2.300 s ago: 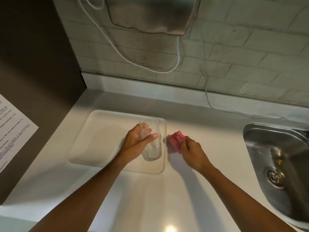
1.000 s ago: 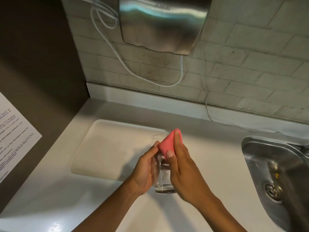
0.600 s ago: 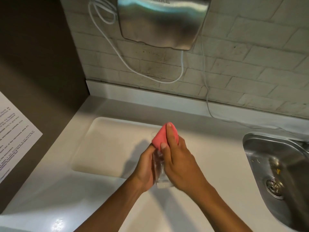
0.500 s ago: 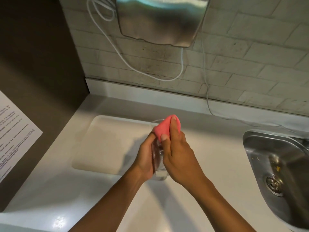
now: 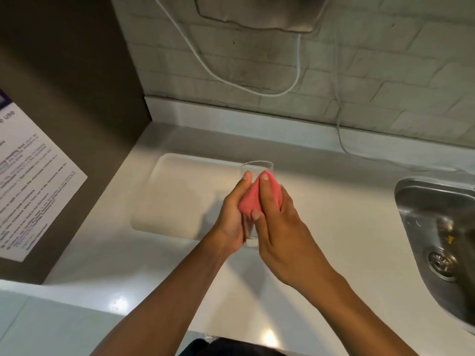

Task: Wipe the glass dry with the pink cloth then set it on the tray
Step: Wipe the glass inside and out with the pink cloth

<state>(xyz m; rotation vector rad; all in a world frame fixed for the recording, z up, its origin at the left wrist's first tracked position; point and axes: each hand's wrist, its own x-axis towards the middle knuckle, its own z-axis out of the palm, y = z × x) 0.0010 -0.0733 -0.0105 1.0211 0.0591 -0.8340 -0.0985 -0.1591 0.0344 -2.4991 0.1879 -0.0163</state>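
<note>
Your left hand [image 5: 231, 214] grips the clear drinking glass [image 5: 255, 167] above the white countertop [image 5: 334, 214], while your right hand [image 5: 280, 227] presses the bunched pink cloth [image 5: 250, 199] against its side, beside the white rectangular tray [image 5: 180, 191].

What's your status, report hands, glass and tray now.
Left hand grips glass; right hand presses pink cloth against it. Glass off the tray. Nothing in the way.

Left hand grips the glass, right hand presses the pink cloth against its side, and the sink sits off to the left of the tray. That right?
Not quite. In the head view the sink is right of the tray. Otherwise correct: left hand grips the glass, right hand presses the pink cloth against it.
</note>
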